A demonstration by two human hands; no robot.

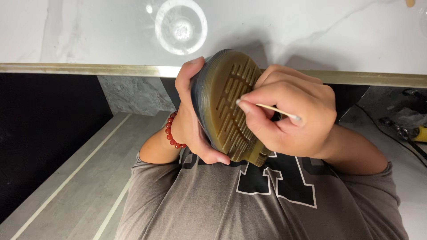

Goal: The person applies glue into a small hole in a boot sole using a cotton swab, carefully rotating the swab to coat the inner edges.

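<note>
A shoe with a tan, grooved rubber sole (226, 100) is held up in front of my chest, sole facing me. My left hand (190, 120) grips its left edge, thumb over the top and fingers curled under the bottom. A red bead bracelet (171, 131) sits on that wrist. My right hand (296, 122) pinches a thin wooden stick (275, 109) like a pen. The stick's tip touches the grooves near the middle of the sole.
A white marble tabletop (338, 35) with a gold edge strip (89, 69) lies beyond the shoe, with a clear glass (181, 26) on it. Grey floor (75, 178) shows at the left. Black cables and a yellow object (420, 133) lie at the right.
</note>
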